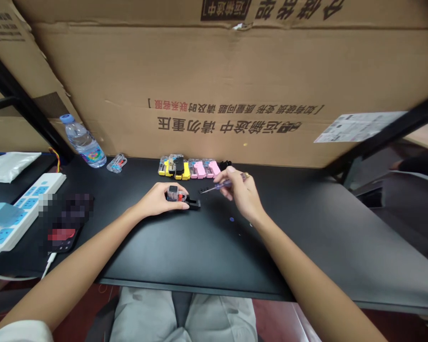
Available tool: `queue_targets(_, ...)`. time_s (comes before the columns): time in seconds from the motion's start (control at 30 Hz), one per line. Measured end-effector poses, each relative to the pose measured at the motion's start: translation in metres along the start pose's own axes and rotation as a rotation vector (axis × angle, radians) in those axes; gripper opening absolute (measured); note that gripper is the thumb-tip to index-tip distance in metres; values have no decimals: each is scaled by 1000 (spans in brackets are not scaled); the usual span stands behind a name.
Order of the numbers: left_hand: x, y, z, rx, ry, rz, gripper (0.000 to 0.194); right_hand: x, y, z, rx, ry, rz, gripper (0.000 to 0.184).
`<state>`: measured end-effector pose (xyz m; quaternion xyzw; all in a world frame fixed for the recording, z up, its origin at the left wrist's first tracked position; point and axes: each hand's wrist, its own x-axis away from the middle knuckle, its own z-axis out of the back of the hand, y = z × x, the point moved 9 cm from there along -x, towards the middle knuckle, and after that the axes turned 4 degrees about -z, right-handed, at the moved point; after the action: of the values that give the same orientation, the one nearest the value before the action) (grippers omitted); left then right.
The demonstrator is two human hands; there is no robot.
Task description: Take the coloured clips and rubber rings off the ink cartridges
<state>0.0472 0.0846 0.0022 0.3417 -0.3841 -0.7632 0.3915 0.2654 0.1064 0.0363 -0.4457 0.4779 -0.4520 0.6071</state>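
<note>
Head view: grey trousers [146, 313] at the bottom center of the frame, just below the edge of a black desk [185, 254], with a white sleeve [23, 331] in the lower left corner. At left, a phone [69, 223], partly blurred into blocks, beside a white power strip [25, 206] with pale blue panels. Slightly right of center, a small blue disc [231, 219] flat on the desk.

Mid-frame, left hand [156, 199] clamped on a gadget [172, 194], thumb along the near side, fingers behind. Gadget small and boxy: see-through body, black square top, orange-red part toward the right, some of it hidden by the grip. By the left thumb, a black piece [194, 204] extending rightward, slotted and paler at the tip; cannot tell whether joined to the gadget.

Right of center, right hand [243, 192] closed around a screwdriver [225, 184] with a purplish handle and a thin shaft slanting down to the left. Tip close to tiny black bits [202, 190]; cannot tell whether touching. Hands apart, black bits between.

Farther back, above the hands, a row of yellow units [164, 167] and pink units [200, 169], all with see-through parts, a black unit [178, 165] resting over the yellow. Toward the upper left, a blue-capped bottle [83, 141]. Behind, cardboard [214, 66] with upside-down print and, at right, a white label [358, 127].
</note>
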Motion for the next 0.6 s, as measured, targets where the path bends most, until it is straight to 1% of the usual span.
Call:
queue_targets(0.07,0,-2,-1,23,-7,9,40,1,4,-14,-22,-116,-61,56)
queue_targets(0.13,-1,-4,-2,36,-12,22,43,4,5,-23,-12,-169,-88,53)
queue_targets(0.3,0,-8,-2,68,-20,43,43,8,4,-27,61,-184,-84,43)
queue_targets(0.4,0,-7,-2,65,-18,39,45,7,3,-27,66,-191,-49,43)
queue_targets(0.6,0,-9,-4,74,-24,30,47,8,-1,-27,118,-152,22,46)
